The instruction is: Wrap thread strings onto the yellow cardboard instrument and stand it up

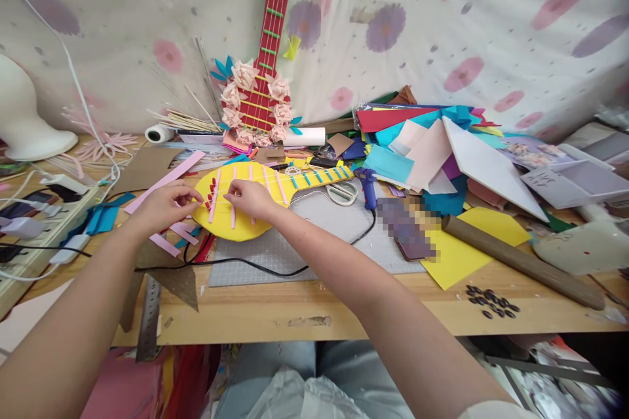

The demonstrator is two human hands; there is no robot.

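A yellow foam guitar (246, 209) with pink strips on its body and blue frets on its neck lies flat on a grey cutting mat (314, 236). My left hand (164, 204) pinches at the guitar's left edge, fingers closed beside a row of small red pieces (210, 198). My right hand (250, 200) rests on the guitar body with fingers curled and pinched, apparently on a thin string. What each pinch holds is too small to name.
A red guitar with paper flowers (260, 88) leans on the cloth backdrop. A blue glue gun (367, 184) and scissors (341, 192) lie right of the guitar. Coloured foam sheets (422, 144) pile at the right, a wooden roller (521, 260), a power strip (44, 216) left, a steel ruler (149, 317).
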